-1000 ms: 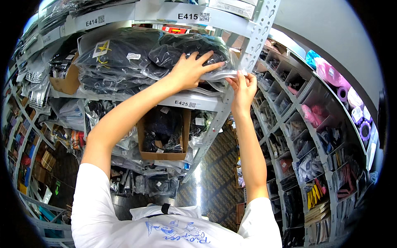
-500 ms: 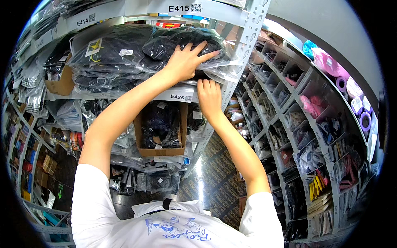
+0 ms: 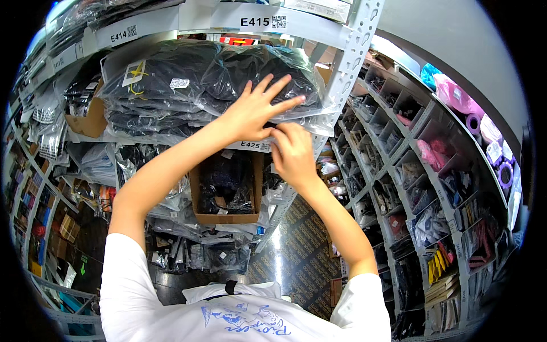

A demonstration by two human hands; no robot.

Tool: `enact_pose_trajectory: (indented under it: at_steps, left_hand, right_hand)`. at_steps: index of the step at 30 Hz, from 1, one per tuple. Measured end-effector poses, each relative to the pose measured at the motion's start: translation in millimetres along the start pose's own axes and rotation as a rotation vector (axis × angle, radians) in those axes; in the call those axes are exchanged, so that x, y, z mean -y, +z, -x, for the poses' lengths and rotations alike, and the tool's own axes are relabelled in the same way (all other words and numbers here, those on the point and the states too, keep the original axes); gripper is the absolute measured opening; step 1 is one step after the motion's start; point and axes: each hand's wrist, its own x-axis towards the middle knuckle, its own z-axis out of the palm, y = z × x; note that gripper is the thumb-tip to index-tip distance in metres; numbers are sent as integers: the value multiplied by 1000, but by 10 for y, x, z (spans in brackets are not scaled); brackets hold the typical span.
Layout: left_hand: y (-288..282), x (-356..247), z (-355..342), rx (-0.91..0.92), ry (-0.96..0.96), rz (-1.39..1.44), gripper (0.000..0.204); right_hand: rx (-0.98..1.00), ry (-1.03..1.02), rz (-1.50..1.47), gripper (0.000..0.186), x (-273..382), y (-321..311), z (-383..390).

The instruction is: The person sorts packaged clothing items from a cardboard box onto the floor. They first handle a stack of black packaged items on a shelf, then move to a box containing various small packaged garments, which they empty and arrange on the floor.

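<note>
A stack of clear plastic bags holding dark garments (image 3: 171, 91) fills a grey metal shelf (image 3: 188, 139) at head height. My left hand (image 3: 253, 109) lies flat with spread fingers on the rightmost bag (image 3: 296, 74), pressing its front. My right hand (image 3: 292, 151) sits just below it at the shelf's front edge, fingers curled in against the underside of that bag. Whether it pinches the plastic is hidden behind the fingers.
A brown cardboard box of dark bagged items (image 3: 228, 191) stands on the shelf below. A perforated upright post (image 3: 353, 57) borders the bay on the right. Beyond it run small cubby shelves (image 3: 433, 188) with pink, yellow and dark goods. A narrow aisle floor (image 3: 296, 251) lies below.
My right hand has come down and leftward from the upright post to the shelf edge under my left hand. My left hand has stayed flat on the bag.
</note>
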Motion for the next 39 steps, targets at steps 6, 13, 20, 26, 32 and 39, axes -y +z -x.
enact_pose_trajectory:
  at_steps: [6, 13, 20, 26, 32, 39]
  left_hand:
    - [-621, 290, 371, 100, -271, -509, 83]
    - [-445, 672, 738, 63, -188, -399, 16]
    - [-208, 654, 918, -442, -78, -333, 11]
    - [-481, 610, 1227, -565, -231, -367, 51]
    - [-639, 1172, 1714, -732, -507, -563, 55]
    - [-210, 1359, 2052, -709, -674, -490, 61]
  right_hand:
    - [203, 166, 501, 77, -342, -275, -217]
    - [171, -9, 572, 51, -551, -189, -100]
    - [156, 0, 442, 54, -588, -170, 70]
    - [-12, 112, 309, 63, -135, -368, -168]
    - [83, -15, 319, 58, -75, 4, -459]
    - [18, 14, 362, 54, -350, 450, -437]
